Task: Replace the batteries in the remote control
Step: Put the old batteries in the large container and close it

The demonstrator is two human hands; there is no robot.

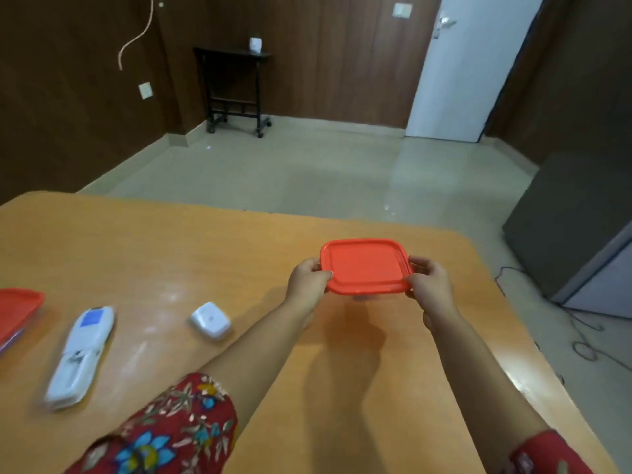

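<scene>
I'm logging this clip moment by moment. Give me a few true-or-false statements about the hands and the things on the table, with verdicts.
1. The left hand and the right hand grip the red-lidded container at opposite sides. True.
2. The remote control is in the left hand. False: it lies untouched on the table, far to the left.
3. A small white object lies between the remote control and the left forearm. True.
4. The remote control touches the small white object. False: they lie apart.
5. A second red-lidded container sits at the left edge of the view. True.
</scene>
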